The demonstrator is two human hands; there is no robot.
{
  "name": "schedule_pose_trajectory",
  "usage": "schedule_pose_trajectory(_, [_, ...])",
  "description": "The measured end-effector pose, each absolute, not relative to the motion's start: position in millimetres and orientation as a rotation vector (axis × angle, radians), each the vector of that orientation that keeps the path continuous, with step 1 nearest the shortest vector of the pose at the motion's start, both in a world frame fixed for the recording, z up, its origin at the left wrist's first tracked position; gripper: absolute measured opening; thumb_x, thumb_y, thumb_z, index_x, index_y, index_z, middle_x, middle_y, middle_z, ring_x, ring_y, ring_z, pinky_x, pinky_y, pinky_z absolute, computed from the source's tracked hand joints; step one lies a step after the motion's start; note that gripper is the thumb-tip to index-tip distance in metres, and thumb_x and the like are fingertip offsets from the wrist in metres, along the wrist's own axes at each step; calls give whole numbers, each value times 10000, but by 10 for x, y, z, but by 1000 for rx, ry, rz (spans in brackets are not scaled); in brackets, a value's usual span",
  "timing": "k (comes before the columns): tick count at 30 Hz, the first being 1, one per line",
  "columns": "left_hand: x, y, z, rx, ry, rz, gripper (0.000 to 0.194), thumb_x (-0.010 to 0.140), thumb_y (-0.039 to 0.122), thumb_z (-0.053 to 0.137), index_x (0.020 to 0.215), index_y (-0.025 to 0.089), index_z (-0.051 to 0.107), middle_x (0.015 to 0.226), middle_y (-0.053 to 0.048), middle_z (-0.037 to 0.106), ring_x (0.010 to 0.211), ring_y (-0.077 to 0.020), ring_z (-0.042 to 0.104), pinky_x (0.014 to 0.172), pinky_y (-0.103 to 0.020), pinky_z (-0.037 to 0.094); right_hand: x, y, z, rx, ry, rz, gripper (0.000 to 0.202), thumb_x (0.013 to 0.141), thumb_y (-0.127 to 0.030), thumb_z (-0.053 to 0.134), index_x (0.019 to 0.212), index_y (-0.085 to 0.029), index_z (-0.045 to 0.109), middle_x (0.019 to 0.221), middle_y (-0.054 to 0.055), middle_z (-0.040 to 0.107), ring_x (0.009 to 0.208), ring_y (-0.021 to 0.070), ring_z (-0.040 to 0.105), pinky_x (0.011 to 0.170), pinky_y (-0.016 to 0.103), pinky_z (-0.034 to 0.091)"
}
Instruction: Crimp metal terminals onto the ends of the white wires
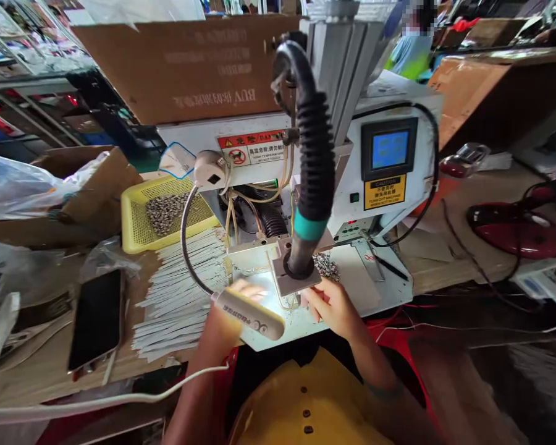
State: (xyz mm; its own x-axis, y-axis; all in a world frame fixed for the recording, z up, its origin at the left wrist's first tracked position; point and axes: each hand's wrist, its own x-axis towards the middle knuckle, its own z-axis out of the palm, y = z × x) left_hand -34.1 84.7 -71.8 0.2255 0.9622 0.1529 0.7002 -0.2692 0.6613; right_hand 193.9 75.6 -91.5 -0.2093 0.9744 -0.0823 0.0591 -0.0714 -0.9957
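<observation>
A white machine (338,216) with a black ribbed hose (315,154) stands in front of me. Under its metal head, my left hand (248,293) is over the lit work plate, partly behind the lamp (250,314); glare hides its fingertips. My right hand (327,303) is just right of the head, fingers bent together near the small nozzle area; whatever they hold is too small to make out. Small metallic parts (327,266) lie in a pile behind my right hand. A pale sheet (354,278) lies on the plate to the right.
Left of the machine are stacked white strips (180,290), a yellow basket (128,216) of small parts and a black phone (97,321). A cardboard box (189,74) tops the machine. A white cable (167,392) crosses at lower left. Another person (410,52) is behind.
</observation>
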Motion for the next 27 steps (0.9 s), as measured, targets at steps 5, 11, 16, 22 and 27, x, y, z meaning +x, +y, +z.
schedule_pose_trajectory(5, [64,834,-760,2048,1340,675,325,856,243,412,584,240,591,625,-27,619,689,-184,605,669,-279,514,1826,812,-996,-1206,-1352,1496,294,872,-336,510,622,-204,431,491,-53,457,335,58,388,343,211,273])
schedule_pose_trajectory(11, [103,793,-853,1897,1529,676,333,848,287,430,521,245,486,417,34,347,474,-157,453,534,-272,461,1826,819,-1015,-1193,-1303,1543,286,850,-337,535,618,-211,425,492,-56,437,341,61,378,344,213,280])
schedule_pose_trajectory(16, [106,784,-881,1846,1632,707,281,802,299,479,529,234,493,430,29,372,442,-141,389,484,-266,436,1818,793,-1027,-1222,-1323,1485,281,838,-308,553,616,-210,412,469,-64,410,356,63,370,365,209,274])
schedule_pose_trajectory(22, [117,811,-824,1875,1484,820,221,772,298,473,576,213,530,560,-1,504,506,-136,446,502,-256,444,1805,783,-971,-1222,-1311,1462,220,850,-286,517,671,-207,417,516,-66,422,383,61,362,385,207,291])
schedule_pose_trajectory(27, [118,818,-818,1884,1457,822,335,788,309,455,474,234,366,497,24,342,467,-122,328,499,-257,431,1800,772,-955,-1242,-1354,1419,196,834,-247,515,672,-207,414,502,-71,411,383,62,360,383,204,278])
